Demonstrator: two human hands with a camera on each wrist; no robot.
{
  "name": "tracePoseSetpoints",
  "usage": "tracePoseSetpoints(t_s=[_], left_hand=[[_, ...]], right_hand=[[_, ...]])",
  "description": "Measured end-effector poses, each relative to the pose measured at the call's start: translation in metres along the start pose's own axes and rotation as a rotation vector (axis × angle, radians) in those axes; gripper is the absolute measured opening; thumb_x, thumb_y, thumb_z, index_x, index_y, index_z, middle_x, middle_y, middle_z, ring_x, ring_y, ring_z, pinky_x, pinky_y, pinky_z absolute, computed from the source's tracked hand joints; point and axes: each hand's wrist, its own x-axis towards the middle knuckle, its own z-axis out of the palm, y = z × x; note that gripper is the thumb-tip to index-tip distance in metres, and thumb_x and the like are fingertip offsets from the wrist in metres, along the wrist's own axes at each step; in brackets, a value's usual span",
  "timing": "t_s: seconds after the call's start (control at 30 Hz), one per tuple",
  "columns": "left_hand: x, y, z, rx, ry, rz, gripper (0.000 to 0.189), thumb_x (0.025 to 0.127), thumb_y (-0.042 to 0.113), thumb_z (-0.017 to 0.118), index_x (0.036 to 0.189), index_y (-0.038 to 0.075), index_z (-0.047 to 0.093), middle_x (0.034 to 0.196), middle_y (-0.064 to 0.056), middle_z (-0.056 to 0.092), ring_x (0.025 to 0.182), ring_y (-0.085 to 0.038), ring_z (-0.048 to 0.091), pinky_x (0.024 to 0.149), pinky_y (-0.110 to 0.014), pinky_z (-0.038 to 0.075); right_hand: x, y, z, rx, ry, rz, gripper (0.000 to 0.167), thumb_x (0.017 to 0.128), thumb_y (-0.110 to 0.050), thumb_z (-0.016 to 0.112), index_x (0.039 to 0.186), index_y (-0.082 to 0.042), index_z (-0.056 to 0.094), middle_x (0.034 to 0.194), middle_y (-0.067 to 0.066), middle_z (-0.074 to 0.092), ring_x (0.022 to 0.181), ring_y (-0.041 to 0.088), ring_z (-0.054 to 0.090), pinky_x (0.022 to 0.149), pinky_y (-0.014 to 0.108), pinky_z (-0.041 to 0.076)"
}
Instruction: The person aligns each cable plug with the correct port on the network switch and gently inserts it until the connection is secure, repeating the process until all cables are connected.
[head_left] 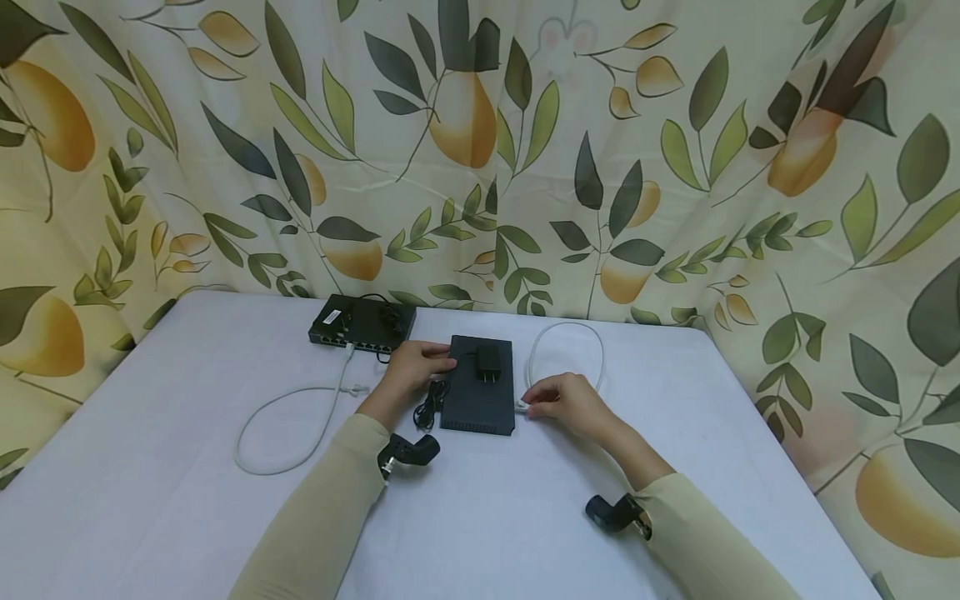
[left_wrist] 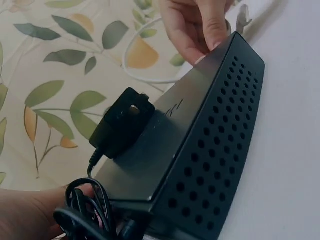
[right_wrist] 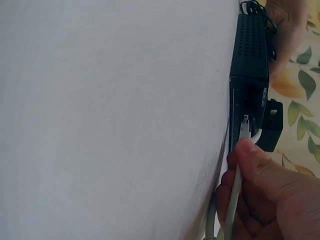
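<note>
A flat black network box marked MERCURY lies mid-table, with a black power adapter on top, prongs showing. My left hand reaches to its left side, fingertips at the edge, partly hidden behind a bundled black cord in the left wrist view. On the opposite side, my right hand pinches a pale network cable by its plug between thumb and fingers. In the right wrist view, the clear plug tip is right at the box's port side. The white cable loops behind that hand.
Farther back at left stands another black network box with a row of ports and a black cord on it. A second pale cable runs from it in a loop on the white tablecloth. A patterned curtain hangs behind the table.
</note>
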Motion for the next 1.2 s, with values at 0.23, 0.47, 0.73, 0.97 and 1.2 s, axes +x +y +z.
tracePoseSetpoints(t_s=[0.23,0.47,0.73,0.97,1.2], left_hand=[[-0.003,0.003,0.006,-0.039,0.048,-0.023,0.034,0.088,0.017,0.076,0.120,0.010,0.071,0.117,-0.010,0.071,0.111,-0.025,0.065,0.099,-0.038,0.052],[-0.006,0.003,0.007,0.010,0.092,0.011,0.031,0.089,0.017,0.074,0.119,0.009,0.072,0.109,-0.009,0.073,0.104,-0.023,0.067,0.093,-0.037,0.054],[-0.008,0.001,0.006,0.034,0.094,0.040,0.032,0.089,0.015,0.074,0.119,0.007,0.071,0.110,-0.011,0.074,0.108,-0.025,0.067,0.096,-0.037,0.053],[-0.006,0.000,0.006,0.009,0.066,0.018,0.032,0.089,0.015,0.074,0.120,0.008,0.071,0.113,-0.011,0.073,0.111,-0.025,0.066,0.098,-0.038,0.052],[-0.004,-0.001,0.007,-0.003,0.051,0.003,0.033,0.089,0.016,0.074,0.120,0.009,0.071,0.114,-0.010,0.072,0.110,-0.026,0.065,0.098,-0.039,0.052]], right_hand=[[0.000,0.001,0.006,-0.018,0.045,-0.004,0.011,0.081,-0.004,0.078,0.092,-0.006,0.077,0.085,0.002,0.073,0.077,0.011,0.060,0.071,0.021,0.052],[-0.002,-0.004,0.013,-0.010,0.103,-0.035,0.009,0.084,-0.003,0.075,0.092,-0.005,0.076,0.088,0.003,0.074,0.080,0.012,0.061,0.072,0.022,0.052],[-0.002,-0.004,0.018,-0.016,0.113,-0.001,0.008,0.083,-0.005,0.076,0.092,-0.006,0.077,0.087,0.001,0.074,0.080,0.012,0.061,0.074,0.024,0.052],[-0.001,-0.003,0.015,-0.017,0.086,0.036,0.010,0.082,-0.005,0.078,0.092,-0.007,0.077,0.084,0.001,0.073,0.077,0.012,0.059,0.073,0.025,0.052],[-0.002,-0.004,0.011,-0.016,0.073,0.032,0.010,0.080,-0.004,0.079,0.090,-0.005,0.077,0.082,0.002,0.073,0.076,0.012,0.060,0.073,0.023,0.052]])
